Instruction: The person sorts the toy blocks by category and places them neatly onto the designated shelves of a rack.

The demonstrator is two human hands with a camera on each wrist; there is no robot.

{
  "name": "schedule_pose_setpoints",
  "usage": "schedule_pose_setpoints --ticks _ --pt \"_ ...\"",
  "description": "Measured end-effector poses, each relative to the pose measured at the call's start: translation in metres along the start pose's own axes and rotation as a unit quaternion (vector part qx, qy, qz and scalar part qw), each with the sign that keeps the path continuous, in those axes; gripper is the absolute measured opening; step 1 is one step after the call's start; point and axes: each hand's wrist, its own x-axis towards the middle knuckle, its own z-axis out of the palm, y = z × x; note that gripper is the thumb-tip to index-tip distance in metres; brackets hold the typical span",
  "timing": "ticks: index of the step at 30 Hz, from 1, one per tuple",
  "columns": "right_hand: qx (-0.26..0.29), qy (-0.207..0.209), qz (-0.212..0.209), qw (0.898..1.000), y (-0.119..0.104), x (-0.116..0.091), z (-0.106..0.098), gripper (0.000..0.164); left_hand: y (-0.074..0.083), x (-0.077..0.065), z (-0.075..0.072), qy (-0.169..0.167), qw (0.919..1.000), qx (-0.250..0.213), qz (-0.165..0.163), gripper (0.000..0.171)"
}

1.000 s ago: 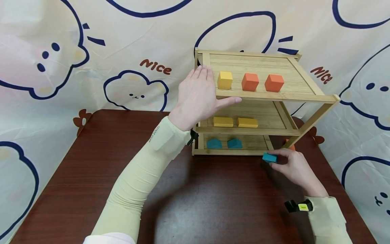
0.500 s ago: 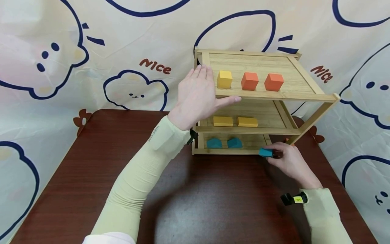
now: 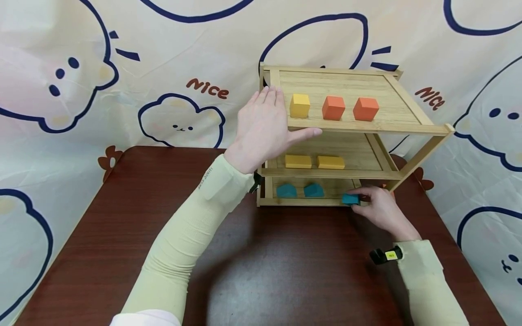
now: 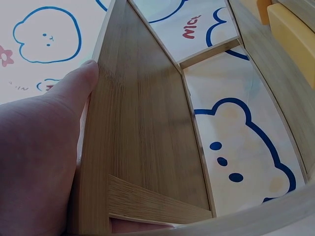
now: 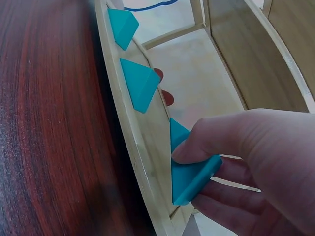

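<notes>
My right hand [image 3: 381, 209] pinches a blue triangular block [image 5: 186, 179] between thumb and fingers at the right end of the bottom shelf [image 3: 303, 202]. The right wrist view has this block just over the shelf board; whether it touches cannot be told. Two similar blue blocks [image 3: 287, 191] [image 3: 314, 190] sit farther left on that shelf. My left hand [image 3: 263, 124] rests on the left front corner of the wooden rack [image 3: 334, 80], fingers straight. Its thumb [image 4: 76, 88] lies along the rack's front edge in the left wrist view.
On the top shelf stand a yellow cube [image 3: 299, 106] and two orange cubes [image 3: 333, 108] [image 3: 365, 109]. Two yellow bars [image 3: 298, 161] [image 3: 331, 162] lie on the middle shelf. A slanting post [image 3: 422, 154] rises above my right hand. The dark table [image 3: 261, 271] extends in front.
My right hand has moved left and slightly away from me with the blue triangular block, from before the rack to the bottom shelf's right end. My left hand has stayed put.
</notes>
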Motion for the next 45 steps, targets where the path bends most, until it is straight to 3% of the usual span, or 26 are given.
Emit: schedule_pose_setpoints --ticks 14,29,45 --pt "0.021 -0.03 0.009 0.999 0.006 0.013 0.005 0.03 -0.001 0.0 0.0 -0.005 1.0 -0.004 -0.003 0.131" --pt "0.03 -0.033 -0.018 0.999 0.009 0.034 0.015 0.033 -0.001 -0.001 0.0 -0.005 1.0 -0.006 -0.003 0.13" --pt "0.043 -0.044 -0.007 0.998 0.014 0.039 0.02 0.032 0.0 0.0 0.0 -0.001 1.0 -0.005 0.0 0.13"
